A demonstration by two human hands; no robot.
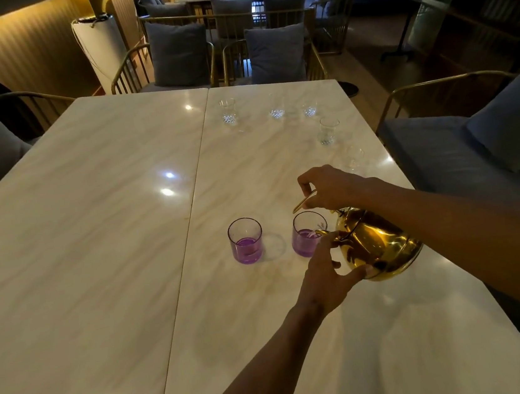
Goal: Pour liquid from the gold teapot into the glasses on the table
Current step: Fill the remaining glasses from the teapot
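- Head view: the gold teapot (pixel 378 241) hangs tilted over the right half of the marble counter (pixel 91 217), its spout (pixel 322 232) dipping over the rim of the right purple glass (pixel 308 234).
- The right hand (pixel 329 188) comes in from the right edge, above the teapot. Its grip is closed: fingers curled round the thin gold handle (pixel 303 201), which sticks out to the left past the knuckles.
- The left hand (pixel 325 274) reaches up from the bottom of the frame. Its grip is a loose half-open clasp on the teapot's body: the thumb lies against the lower front of the pot, and the other fingers curl toward the base of the spout.
- The right purple glass stands upright with a shallow layer of purple-tinted liquid; whether a stream is falling from the spout cannot be made out.
- The left purple glass (pixel 245 241) stands upright just beside it, apart from both hands, also with a low layer of liquid.
- Five clear glasses stand farther off on the same half of the counter: one (pixel 227 110) near the seam, two (pixel 276 109) (pixel 310 108) toward the far edge, one (pixel 328 130) nearer the right edge, and a faint one (pixel 354 156) just beyond the right hand.
- Grey-cushioned chairs (pixel 179 54) with gold frames surround the counter.
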